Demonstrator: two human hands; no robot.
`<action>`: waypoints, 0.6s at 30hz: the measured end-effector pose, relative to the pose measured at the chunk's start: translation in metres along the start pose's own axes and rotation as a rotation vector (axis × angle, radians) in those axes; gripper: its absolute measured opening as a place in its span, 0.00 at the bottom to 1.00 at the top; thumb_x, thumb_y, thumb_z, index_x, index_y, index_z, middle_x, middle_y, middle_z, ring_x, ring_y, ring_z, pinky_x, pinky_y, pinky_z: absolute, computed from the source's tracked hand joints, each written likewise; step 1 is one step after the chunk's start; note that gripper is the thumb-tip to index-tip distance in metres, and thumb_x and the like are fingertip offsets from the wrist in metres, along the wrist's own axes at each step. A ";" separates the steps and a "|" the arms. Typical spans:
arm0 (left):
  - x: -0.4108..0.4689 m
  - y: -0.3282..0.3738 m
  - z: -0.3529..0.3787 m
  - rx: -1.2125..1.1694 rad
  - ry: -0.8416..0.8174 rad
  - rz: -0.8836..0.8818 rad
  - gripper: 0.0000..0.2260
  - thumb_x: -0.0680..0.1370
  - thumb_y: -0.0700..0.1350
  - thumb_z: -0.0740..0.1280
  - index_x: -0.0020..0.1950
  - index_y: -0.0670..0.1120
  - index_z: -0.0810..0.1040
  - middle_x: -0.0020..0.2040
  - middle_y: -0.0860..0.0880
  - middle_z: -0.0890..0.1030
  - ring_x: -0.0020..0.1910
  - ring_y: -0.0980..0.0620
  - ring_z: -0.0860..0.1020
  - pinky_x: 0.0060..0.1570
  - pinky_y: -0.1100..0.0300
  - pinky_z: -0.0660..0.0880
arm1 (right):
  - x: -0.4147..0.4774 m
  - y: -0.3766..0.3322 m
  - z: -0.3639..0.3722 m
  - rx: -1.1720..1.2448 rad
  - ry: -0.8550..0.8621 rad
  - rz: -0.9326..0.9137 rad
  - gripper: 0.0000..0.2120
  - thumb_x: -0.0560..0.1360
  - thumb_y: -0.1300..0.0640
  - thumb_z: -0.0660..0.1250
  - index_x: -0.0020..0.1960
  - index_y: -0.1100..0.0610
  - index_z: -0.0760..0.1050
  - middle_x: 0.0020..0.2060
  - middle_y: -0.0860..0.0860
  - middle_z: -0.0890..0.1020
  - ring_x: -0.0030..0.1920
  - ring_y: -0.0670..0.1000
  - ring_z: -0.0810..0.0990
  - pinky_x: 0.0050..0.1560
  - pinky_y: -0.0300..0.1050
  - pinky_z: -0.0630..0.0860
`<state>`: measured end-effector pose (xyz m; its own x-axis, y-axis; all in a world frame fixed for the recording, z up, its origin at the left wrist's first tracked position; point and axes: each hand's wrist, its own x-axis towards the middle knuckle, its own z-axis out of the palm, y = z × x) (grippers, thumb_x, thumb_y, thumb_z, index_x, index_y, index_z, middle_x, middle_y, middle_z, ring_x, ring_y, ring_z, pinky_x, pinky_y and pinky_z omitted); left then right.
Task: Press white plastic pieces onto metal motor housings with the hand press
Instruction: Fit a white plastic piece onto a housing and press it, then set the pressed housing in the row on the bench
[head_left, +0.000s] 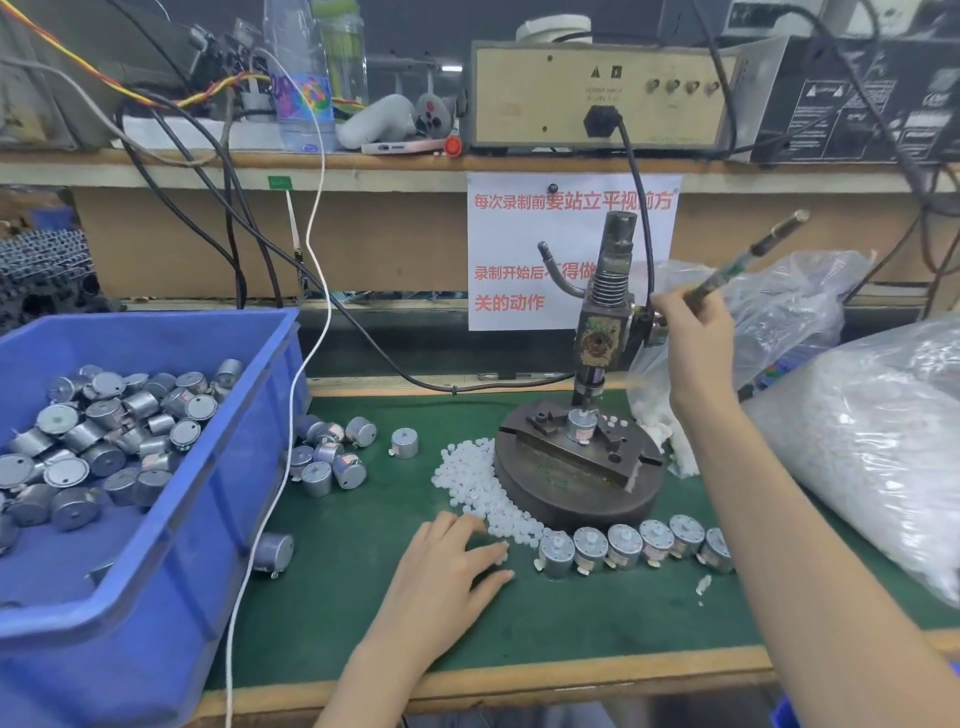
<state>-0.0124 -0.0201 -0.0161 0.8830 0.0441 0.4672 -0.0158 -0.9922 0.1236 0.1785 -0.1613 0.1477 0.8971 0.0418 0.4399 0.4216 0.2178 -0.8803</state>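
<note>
Green mat (363, 597) lies bare at the near middle, hemmed by a blue bin (171, 545) on the left and a plastic bag (883, 441) on the right. On the hand press (587, 415) a motor housing (581, 426) sits under the ram. Right hand (691, 332) is wrapped round the lever (748, 254). Left hand (447, 566) rests loosely spread, fingertips among white pieces (478, 483) at the press base; finished motors (634, 545) line its near edge.
</note>
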 end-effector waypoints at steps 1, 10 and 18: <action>0.000 0.000 0.000 -0.013 0.005 -0.001 0.09 0.66 0.56 0.75 0.43 0.55 0.84 0.42 0.56 0.78 0.40 0.54 0.76 0.40 0.64 0.70 | 0.000 0.001 0.000 0.008 0.009 -0.003 0.11 0.75 0.64 0.62 0.37 0.54 0.66 0.32 0.47 0.70 0.24 0.33 0.70 0.29 0.23 0.67; 0.003 0.003 0.005 -0.009 0.082 -0.008 0.11 0.62 0.51 0.79 0.31 0.51 0.78 0.34 0.56 0.75 0.36 0.57 0.70 0.38 0.64 0.67 | 0.001 0.011 0.000 -0.020 0.029 -0.064 0.10 0.75 0.62 0.61 0.38 0.50 0.67 0.35 0.44 0.72 0.31 0.34 0.71 0.37 0.26 0.68; 0.002 -0.001 0.008 -0.101 0.116 -0.105 0.08 0.66 0.40 0.77 0.35 0.45 0.79 0.34 0.51 0.77 0.38 0.55 0.67 0.38 0.60 0.68 | -0.040 0.062 -0.005 -0.256 0.077 0.000 0.24 0.76 0.64 0.57 0.71 0.56 0.63 0.68 0.50 0.70 0.66 0.45 0.68 0.65 0.37 0.64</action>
<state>-0.0074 -0.0198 -0.0222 0.8225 0.1658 0.5441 0.0216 -0.9650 0.2614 0.1696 -0.1546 0.0750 0.9002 -0.0347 0.4342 0.4330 -0.0366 -0.9006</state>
